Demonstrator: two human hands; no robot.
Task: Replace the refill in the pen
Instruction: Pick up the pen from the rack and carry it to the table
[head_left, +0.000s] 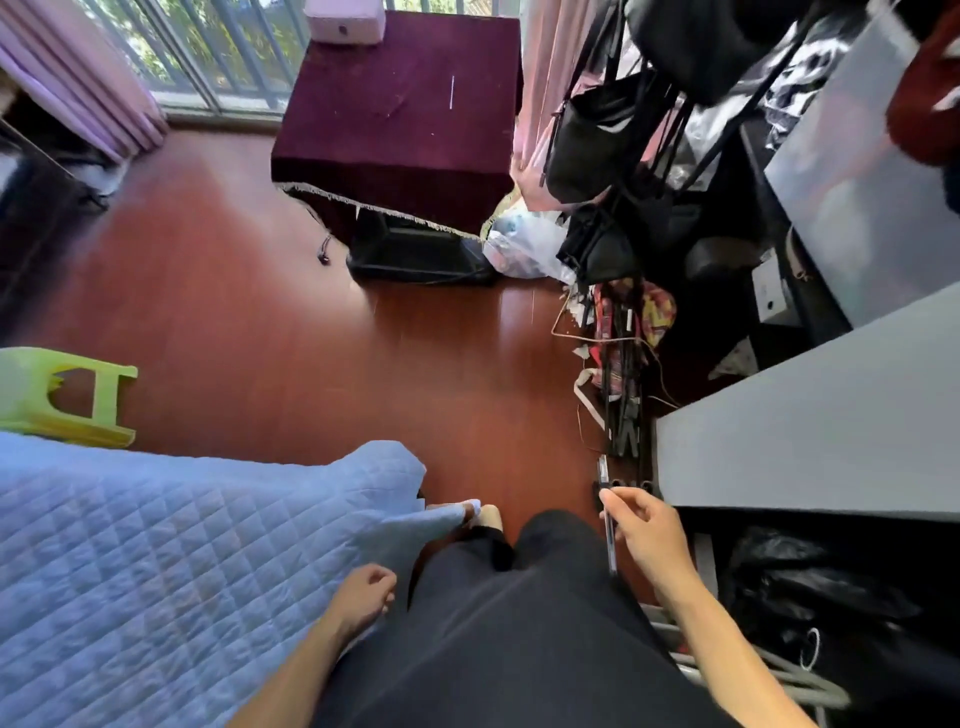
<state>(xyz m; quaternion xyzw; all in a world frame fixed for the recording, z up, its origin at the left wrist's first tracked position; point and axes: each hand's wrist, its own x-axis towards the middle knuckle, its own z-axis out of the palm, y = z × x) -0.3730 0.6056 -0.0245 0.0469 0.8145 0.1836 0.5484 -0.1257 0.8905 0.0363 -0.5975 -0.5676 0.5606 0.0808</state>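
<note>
A slim pen (605, 499) with a clear barrel and dark ends is held upright in my right hand (647, 535), gripped near its middle between thumb and fingers, above my right knee. Its upper end points away from me, toward the floor clutter. My left hand (363, 592) rests beside my left thigh on the blue quilt, fingers curled, with nothing visible in it. A thin white stick (452, 92), possibly a refill, lies on the maroon table at the far side of the room.
I sit on a bed with a blue quilt (130, 561), legs in dark trousers. A grey desk (810, 415) stands close on the right, with cables and bags (623, 353) beside it. Ahead is red-brown wood floor, a maroon-covered table (400, 104) and a green stool (62, 395).
</note>
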